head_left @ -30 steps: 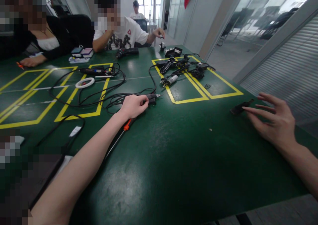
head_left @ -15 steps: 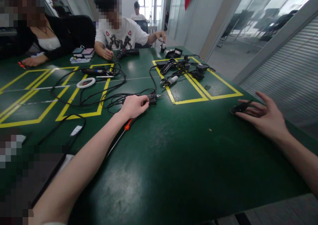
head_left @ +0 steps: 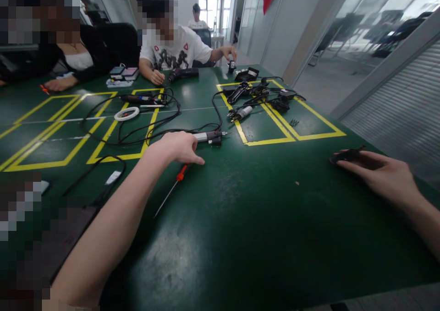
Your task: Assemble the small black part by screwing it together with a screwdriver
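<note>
My left hand is over the rear of a grey and black electric screwdriver lying on the table. Its thumb is stretched away from the tool, and its other fingers are mostly hidden. Just below the hand lies a screwdriver with a red handle and a long thin shaft, the top of its handle covered by the hand. At the right, my right hand pinches a small dark flat part between thumb and fingers, just above the table. What kind of part it is cannot be made out.
Black cables and tools lie around yellow tape frames on the green table. A small spring and a white tape ring rest there. Across sit co-workers, one with a hand on a small dark object near a black drill.
The view has shifted slightly. My left thumb has moved down, away from the electric screwdriver, showing more of its grey body. My right fingers have drawn closer together around the dark part.
</note>
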Action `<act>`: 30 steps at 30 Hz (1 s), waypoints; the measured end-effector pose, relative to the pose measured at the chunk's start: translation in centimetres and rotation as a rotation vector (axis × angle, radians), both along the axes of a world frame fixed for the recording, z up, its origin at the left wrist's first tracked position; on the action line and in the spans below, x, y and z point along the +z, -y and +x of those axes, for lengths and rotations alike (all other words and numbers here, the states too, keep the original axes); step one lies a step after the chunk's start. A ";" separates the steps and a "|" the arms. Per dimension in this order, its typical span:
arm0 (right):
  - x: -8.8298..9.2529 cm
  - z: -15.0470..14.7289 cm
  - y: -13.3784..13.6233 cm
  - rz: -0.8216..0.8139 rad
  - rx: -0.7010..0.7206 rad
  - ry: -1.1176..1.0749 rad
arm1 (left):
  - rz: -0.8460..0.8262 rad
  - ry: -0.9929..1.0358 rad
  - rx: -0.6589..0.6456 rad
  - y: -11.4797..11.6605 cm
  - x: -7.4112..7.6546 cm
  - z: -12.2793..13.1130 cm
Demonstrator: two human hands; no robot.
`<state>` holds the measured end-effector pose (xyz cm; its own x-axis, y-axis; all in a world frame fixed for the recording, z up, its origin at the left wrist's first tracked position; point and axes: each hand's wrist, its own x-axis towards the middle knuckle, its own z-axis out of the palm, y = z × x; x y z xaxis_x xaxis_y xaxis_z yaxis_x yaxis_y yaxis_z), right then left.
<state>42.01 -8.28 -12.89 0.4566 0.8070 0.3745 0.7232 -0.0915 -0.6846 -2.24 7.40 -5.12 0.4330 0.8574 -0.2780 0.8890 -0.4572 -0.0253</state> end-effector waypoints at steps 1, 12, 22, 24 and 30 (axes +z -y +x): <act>0.2 -0.3 0.3 -0.035 -0.041 -0.081 | -0.078 -0.018 0.018 0.2 0.2 0.0; 1.1 -5.2 6.6 -0.313 0.109 -0.298 | -0.466 0.389 -0.237 1.6 2.1 0.3; -0.2 -15.8 3.2 -0.288 0.742 -0.183 | -0.620 1.194 -0.418 6.2 4.8 1.5; -0.4 -17.9 1.2 -0.268 0.833 -0.204 | -0.640 1.274 -0.419 6.1 4.6 1.7; -1.9 -22.9 -4.3 -0.243 0.917 -0.370 | -0.590 1.501 -0.416 5.1 3.2 2.3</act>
<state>19.12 -3.98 -14.84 -0.3228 0.9395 0.1142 0.3309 0.2251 -0.9164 0.05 2.28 -1.90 0.7536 0.5586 0.3465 -0.2149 -0.2888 0.9329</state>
